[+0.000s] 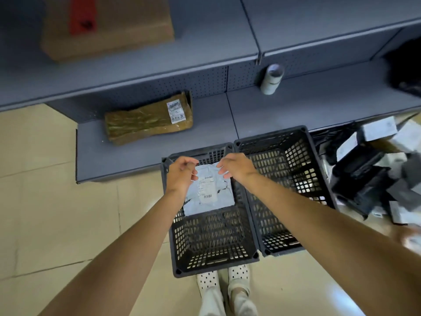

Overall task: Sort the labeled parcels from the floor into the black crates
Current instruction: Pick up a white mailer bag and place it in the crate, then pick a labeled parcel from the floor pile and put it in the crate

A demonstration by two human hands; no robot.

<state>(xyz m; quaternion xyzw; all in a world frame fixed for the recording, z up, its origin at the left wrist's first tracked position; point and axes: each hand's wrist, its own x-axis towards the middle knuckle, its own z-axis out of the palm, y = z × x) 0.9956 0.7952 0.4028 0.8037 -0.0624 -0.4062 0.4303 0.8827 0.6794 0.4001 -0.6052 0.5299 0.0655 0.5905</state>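
The fingers (193, 173) of the left hand (181, 176) are curled in and look like they pinch the top left edge of the grey parcel (208, 192), though the pinch is partly hidden by the hand. The fingers of the right hand (237, 166) bend down to the top right edge of the same parcel, and I cannot tell if they pinch it or only touch it. The parcel hangs just under both hands, with its white label facing up, so the writing can be read. I think it is held by the top like this so it can drop flat into the left black crate (180, 265), which sits right below it. The right black crate (319, 192) stands touching the left one and looks empty. Off to the right, well apart from the hands, a pile of more parcels (364, 169) lies on the floor. Behind the crates is a grey shelf (136, 156) with a brown parcel (148, 120) on it.
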